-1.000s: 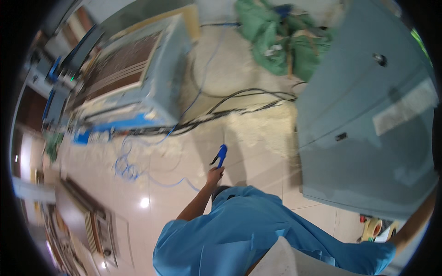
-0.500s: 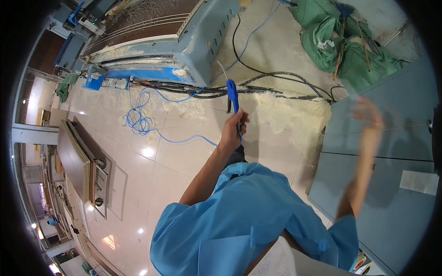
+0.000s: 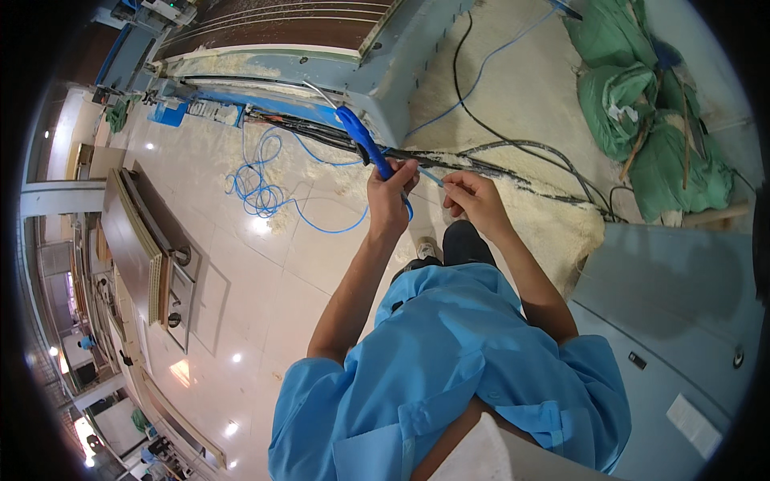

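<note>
A blue air blow gun (image 3: 362, 138) with a thin metal nozzle is in my left hand (image 3: 388, 197), the fingers wrapped round its handle. Its nozzle points up and to the left, toward the blue-grey machine. Just to the right, my right hand (image 3: 476, 200) is closed in a pinch on a thin blue air hose (image 3: 431, 177), a short stretch of which shows between the hands. From below the left hand, blue hose runs left across the floor to a loose coil (image 3: 258, 186). The fingers of both hands partly hide what they grip.
Ahead stands the blue-grey machine (image 3: 393, 104), dusted with sawdust. Black cables (image 3: 513, 146) cross the sawdust-strewn floor. Green sacks (image 3: 618, 112) lie at the far right, a grey cabinet (image 3: 682, 276) nearer. At left a wheeled cart (image 3: 132, 248) carries stacked boards.
My right hand has come from over the cabinet to the hose beside my left hand. The blow gun has shifted left and now tilts left. The whole view has turned a little.
</note>
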A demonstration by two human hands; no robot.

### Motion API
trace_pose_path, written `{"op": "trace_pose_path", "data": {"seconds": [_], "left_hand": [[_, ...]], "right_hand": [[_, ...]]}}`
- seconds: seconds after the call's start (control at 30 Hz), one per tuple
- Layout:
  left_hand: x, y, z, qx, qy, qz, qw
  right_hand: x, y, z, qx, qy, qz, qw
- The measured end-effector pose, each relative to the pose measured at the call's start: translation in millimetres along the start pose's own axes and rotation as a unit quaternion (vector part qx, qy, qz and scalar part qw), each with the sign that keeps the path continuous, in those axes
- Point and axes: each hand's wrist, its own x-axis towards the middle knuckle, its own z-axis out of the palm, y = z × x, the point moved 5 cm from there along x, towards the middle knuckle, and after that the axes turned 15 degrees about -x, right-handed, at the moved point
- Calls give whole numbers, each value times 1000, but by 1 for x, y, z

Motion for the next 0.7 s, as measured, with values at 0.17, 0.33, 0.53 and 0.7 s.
{"op": "trace_pose_path", "data": {"seconds": [0.17,0.33,0.53,0.7], "left_hand": [[81,8,-21,6,119,25,993],[152,17,-65,95,253,16,963],[155,-21,-119,299,356,-61,884],[123,-64,-121,351,421,-140,825]], "right_hand": [[125,-8,5,-140,-75,-63,985],[344,-4,-46,-84,-8,-30,996],[584,25,-62,-142,28,-86,986],[664,59,-47,-100,-9,-60,993]]}}
